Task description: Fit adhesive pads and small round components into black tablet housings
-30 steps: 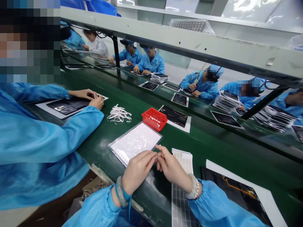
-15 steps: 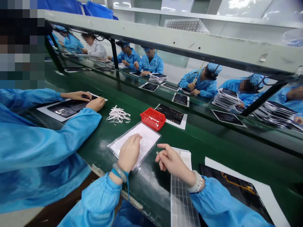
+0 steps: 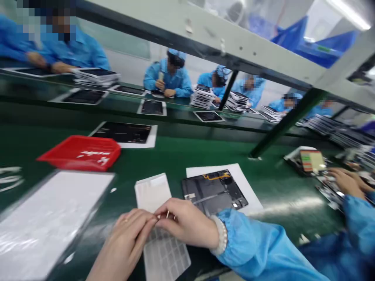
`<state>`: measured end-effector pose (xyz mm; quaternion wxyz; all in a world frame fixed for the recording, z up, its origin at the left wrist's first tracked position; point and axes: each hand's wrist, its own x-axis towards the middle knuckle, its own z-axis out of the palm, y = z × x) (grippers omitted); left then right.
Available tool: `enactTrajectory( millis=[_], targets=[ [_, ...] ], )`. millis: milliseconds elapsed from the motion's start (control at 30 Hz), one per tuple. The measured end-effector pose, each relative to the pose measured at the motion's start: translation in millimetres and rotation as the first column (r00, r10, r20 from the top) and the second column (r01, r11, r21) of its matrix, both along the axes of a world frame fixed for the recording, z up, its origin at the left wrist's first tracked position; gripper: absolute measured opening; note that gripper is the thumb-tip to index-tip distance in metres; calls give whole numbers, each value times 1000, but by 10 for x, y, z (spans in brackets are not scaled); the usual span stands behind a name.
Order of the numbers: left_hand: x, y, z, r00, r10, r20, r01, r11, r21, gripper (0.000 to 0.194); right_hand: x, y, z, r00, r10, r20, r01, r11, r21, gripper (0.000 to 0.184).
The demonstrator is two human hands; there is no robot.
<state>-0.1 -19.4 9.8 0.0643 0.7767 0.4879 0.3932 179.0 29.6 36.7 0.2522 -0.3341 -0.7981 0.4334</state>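
Mid-L of frame: red tray w/ white bits; btm L: white sheet, untouched; btm centre: L hand met at fingertips by R hand, L's hold can't be told; small pale bit apparently pinched in R, fingers nearly closed, over grid sheet; R of centre: tablet shell left open, so work judged unfinished, amt done unclear
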Motion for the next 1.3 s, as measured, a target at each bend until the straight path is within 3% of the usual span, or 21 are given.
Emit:
enactTrajectory(
  millis=[100, 267, 367, 433, 567, 700, 1000, 1200, 1300],
  targets=[
    [264, 67, -63, 986, -145, 76, 150, 986, -70, 26, 375, -137, -9, 992, -101, 80, 89, 986, 141, 12],
    [687, 99, -107, 951, -309, 35, 311, 943, -123, 26, 827, -358, -138, 982, -186, 43, 180, 977, 118, 17],
    [886, 115, -144, 954, -278, -114, 279, 960, -7, 28, 1099, -368, -177, 964, -264, -27, 265, 963, 53, 19],
    [982, 126, -184, 954, -202, -223, 219, 974, 51, 43, 1353, -301, -178, 928, -373, -12, 373, 927, 29, 21],
    [1071, 155, -301, 896, -232, -379, 270, 962, 50, 41, 1909, -75, -220, 821, -534, 201, 514, 845, 147, 18],
    [1077, 182, -415, 837, -251, -486, 324, 943, 72, 39, 2142, 75, -327, 760, -500, 416, 452, 866, 215, 13],
    [1083, 192, -438, 814, -244, -527, 347, 932, 105, 43, 2039, 147, -259, 622, -369, 691, 288, 928, 236, 13],
    [1064, 179, -441, 793, -268, -547, 336, 942, 26, 42, 1935, 80, -277, 458, -456, 763, 90, 878, 471, 14],
    [1065, 178, -442, 788, -262, -557, 332, 943, 25, 44, 1894, 72, -283, 399, -475, 784, -1, 855, 518, 16]
  ],
)
